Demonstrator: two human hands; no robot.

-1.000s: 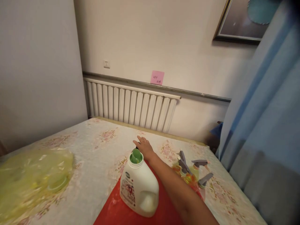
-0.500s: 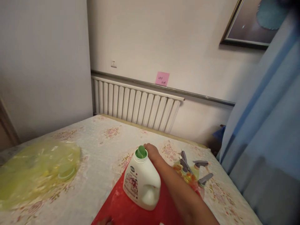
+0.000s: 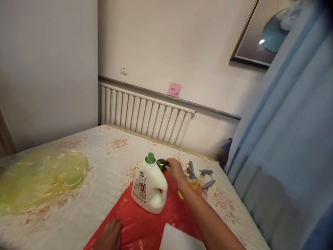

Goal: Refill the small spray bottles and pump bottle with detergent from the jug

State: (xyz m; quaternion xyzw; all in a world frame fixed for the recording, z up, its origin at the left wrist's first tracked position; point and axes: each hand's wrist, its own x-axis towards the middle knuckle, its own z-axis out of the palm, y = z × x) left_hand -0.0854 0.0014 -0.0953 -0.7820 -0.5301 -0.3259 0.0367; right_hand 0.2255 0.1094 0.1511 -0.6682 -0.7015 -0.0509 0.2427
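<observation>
A white detergent jug (image 3: 149, 187) with an open green spout stands on a red plastic sheet (image 3: 142, 229) on the flowered table. My right hand (image 3: 175, 171) reaches past the jug and is closed on a small dark green bottle (image 3: 161, 164), held just behind the spout. My left hand (image 3: 109, 236) rests at the near edge of the red sheet, fingers loosely curled and holding nothing.
Several spray bottles with grey triggers (image 3: 199, 175) lie to the right of my right hand. A yellow plastic bag (image 3: 39, 177) lies at the left. A white block (image 3: 179, 239) sits at the near edge. A radiator (image 3: 145, 116) and blue curtain (image 3: 283, 156) stand behind.
My right hand has drawn back from behind the jug and now holds a small dark bottle. My left hand has come into view at the bottom. The camera has shifted.
</observation>
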